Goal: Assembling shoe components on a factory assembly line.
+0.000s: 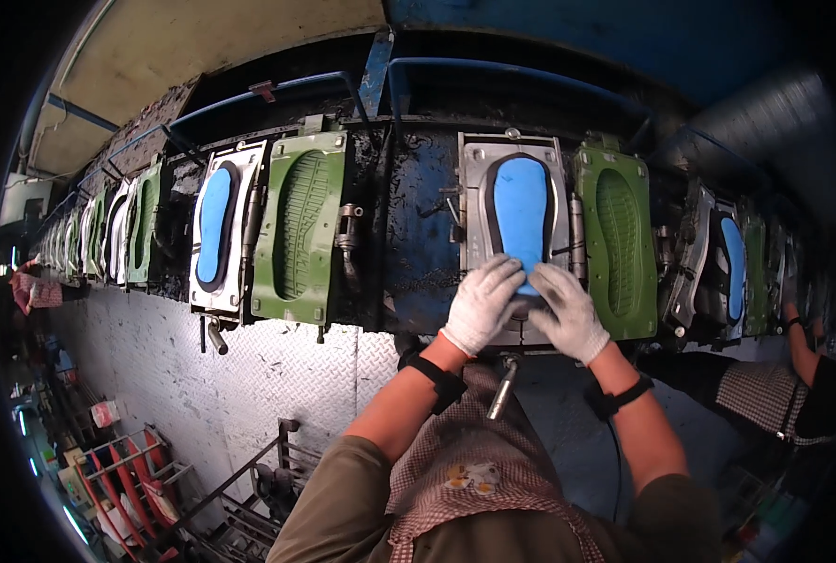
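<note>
A blue shoe-sole-shaped piece [521, 192] lies in the dark-rimmed cavity of an open metal mould [473, 178] in front of me. My left hand [482, 305], in a white glove, grips the near end of the blue piece from the left. My right hand [570, 311], gloved alike, has its fingers on the same end from the right. Both hands partly hide that end and the mould's lower part. Beside this mould, on the right, lies its green half [621, 244] with a ribbed sole pattern. A metal handle [503, 387] sticks out below the mould.
Another mould with a blue piece [214, 220] and a green half [298, 225] stand to the left; more line the bench into the distance. A further blue piece [732, 267] sits rightward. Blue rails [521, 66] run behind. Another person's arm [799, 342] is at the right.
</note>
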The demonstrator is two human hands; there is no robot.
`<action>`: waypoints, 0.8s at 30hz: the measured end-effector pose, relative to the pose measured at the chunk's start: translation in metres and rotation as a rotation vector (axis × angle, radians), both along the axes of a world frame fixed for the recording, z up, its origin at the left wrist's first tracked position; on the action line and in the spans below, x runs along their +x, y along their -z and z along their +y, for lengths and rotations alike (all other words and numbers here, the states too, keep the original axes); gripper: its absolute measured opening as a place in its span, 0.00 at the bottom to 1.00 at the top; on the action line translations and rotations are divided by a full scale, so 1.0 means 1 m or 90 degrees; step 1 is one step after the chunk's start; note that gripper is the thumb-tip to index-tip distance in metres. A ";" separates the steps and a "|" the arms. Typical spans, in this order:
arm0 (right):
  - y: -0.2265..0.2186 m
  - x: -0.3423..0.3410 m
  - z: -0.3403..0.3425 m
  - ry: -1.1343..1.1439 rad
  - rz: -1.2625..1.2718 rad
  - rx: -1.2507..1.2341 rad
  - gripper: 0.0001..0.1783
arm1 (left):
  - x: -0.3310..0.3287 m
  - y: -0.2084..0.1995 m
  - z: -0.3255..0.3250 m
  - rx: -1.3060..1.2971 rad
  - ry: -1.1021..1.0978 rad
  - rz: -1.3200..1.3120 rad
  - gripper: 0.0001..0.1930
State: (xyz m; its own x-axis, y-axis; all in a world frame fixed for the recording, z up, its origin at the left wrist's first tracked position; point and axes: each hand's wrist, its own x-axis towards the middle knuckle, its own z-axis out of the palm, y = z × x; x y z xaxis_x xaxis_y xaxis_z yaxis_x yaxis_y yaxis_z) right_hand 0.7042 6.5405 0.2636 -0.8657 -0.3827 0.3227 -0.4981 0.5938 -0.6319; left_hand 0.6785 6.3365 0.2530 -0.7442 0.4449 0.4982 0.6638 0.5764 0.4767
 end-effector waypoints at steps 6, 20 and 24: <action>0.018 -0.042 -0.041 0.242 0.127 -0.095 0.15 | -0.006 -0.003 0.029 0.215 -0.204 -0.188 0.11; 0.020 -0.026 -0.032 0.167 0.097 -0.131 0.14 | -0.001 -0.007 0.005 0.020 0.044 -0.120 0.09; -0.011 -0.053 -0.024 0.163 0.060 0.003 0.11 | -0.005 -0.013 -0.003 -0.031 0.149 -0.062 0.17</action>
